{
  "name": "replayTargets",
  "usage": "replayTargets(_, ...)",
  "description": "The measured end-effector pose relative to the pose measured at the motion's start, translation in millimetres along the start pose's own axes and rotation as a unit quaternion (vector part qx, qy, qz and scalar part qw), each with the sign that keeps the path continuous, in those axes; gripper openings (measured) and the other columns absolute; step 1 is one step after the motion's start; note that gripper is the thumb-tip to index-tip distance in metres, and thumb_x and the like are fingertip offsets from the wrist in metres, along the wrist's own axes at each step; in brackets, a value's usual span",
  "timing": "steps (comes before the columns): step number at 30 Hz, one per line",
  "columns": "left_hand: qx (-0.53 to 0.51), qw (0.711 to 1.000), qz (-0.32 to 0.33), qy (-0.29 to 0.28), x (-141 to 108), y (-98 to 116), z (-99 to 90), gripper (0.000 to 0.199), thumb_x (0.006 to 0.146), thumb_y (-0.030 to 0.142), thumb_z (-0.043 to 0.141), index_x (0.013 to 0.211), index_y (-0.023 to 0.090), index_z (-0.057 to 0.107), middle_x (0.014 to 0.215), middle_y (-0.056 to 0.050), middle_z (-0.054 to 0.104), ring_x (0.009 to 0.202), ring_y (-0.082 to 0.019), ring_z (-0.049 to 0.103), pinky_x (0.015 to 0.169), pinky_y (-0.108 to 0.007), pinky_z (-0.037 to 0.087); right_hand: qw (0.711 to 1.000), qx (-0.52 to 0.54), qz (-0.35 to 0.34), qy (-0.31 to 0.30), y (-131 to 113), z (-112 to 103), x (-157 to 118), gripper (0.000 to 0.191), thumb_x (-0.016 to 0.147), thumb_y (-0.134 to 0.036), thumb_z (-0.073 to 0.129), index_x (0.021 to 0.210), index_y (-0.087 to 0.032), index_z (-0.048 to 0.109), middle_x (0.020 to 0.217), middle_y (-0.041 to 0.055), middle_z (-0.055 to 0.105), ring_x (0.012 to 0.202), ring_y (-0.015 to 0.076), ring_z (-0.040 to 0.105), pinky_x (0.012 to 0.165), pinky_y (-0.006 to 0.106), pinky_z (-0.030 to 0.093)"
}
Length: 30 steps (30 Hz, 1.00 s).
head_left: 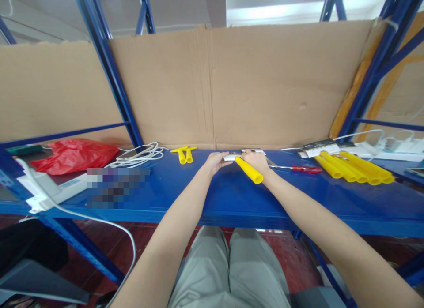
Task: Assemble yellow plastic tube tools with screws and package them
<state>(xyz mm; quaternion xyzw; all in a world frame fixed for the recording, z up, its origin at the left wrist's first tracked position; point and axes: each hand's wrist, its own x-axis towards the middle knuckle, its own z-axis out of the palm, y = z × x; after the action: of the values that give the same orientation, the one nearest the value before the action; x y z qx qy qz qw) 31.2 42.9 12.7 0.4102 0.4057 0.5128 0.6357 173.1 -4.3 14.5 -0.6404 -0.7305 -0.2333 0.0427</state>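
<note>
Both hands are together near the back of the blue shelf, at a T-shaped tool with a yellow tubular handle [250, 171] and a pale flat crosspiece [229, 158]. The handle points toward me and slants right. My left hand [216, 161] is closed on the crosspiece's left end, thumb above and fingers beneath. My right hand [256, 159] is closed at the other side, by the handle's top; its fingertips are mostly hidden. Behind it lies a pale flat strip [254, 152]. A red-handled screwdriver [306, 169] rests to the right of my right hand.
Several yellow tubes [356, 169] lie at right beside dark-and-white packets [320, 147]. Two yellow T-shaped pieces [184, 155] are at the back left. Coiled white cable [142, 155], a red plastic bag [76, 155] and a white power strip [71, 189] occupy the left. Cardboard [265, 87] closes the back.
</note>
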Motion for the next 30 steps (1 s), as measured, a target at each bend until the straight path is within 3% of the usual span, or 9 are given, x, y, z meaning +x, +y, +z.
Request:
replayTargets(10, 0.028, 0.999, 0.014, 0.012, 3.1, -3.1, -3.0, 0.011, 0.077, -0.004, 0.060, 0.076, 0.005, 0.066, 0.066, -0.007, 0.065, 0.061, -0.014, 0.066, 0.065, -0.028, 0.059, 1.000, 0.000, -0.005, 0.006, -1.4, 4.4, 1.1, 0.042, 0.094, -0.014, 0.024, 0.117, -0.011, 0.060, 0.113, 0.0196, 0.063, 0.098, 0.0261, 0.065, 0.073, 0.032, 0.047)
replayTargets(15, 0.044, 0.999, 0.019, -0.014, 4.0, -5.5, -3.2, 0.011, 0.076, -0.002, 0.062, 0.072, 0.007, 0.066, 0.066, -0.007, 0.066, 0.059, -0.013, 0.065, 0.061, -0.025, 0.059, 0.998, 0.013, -0.034, 0.042, -1.7, 10.9, 4.9, 0.044, 0.093, -0.013, 0.026, 0.126, -0.010, 0.055, 0.121, 0.0199, 0.061, 0.110, 0.0295, 0.058, 0.092, 0.043, 0.038)
replayTargets(19, 0.043, 0.999, 0.001, -0.011, 5.2, -5.8, -3.1, 0.009, 0.074, -0.001, 0.064, 0.072, 0.006, 0.068, 0.065, -0.008, 0.066, 0.060, -0.014, 0.066, 0.062, -0.026, 0.059, 0.997, 0.031, -0.048, 0.047, -2.2, 15.5, 6.9, 0.044, 0.093, -0.011, 0.028, 0.129, -0.011, 0.052, 0.126, 0.0186, 0.059, 0.116, 0.0272, 0.054, 0.102, 0.046, 0.028)
replayTargets(30, 0.075, 0.997, 0.014, -0.004, 4.1, -8.7, -0.3, 0.013, 0.076, -0.003, 0.059, 0.070, 0.007, 0.065, 0.062, -0.006, 0.065, 0.060, -0.014, 0.065, 0.067, -0.031, 0.060, 0.996, 0.055, -0.063, 0.041, 2.0, 25.5, 10.7, 0.044, 0.091, -0.011, 0.030, 0.130, -0.011, 0.052, 0.127, 0.0176, 0.059, 0.117, 0.0255, 0.054, 0.104, 0.045, 0.028)
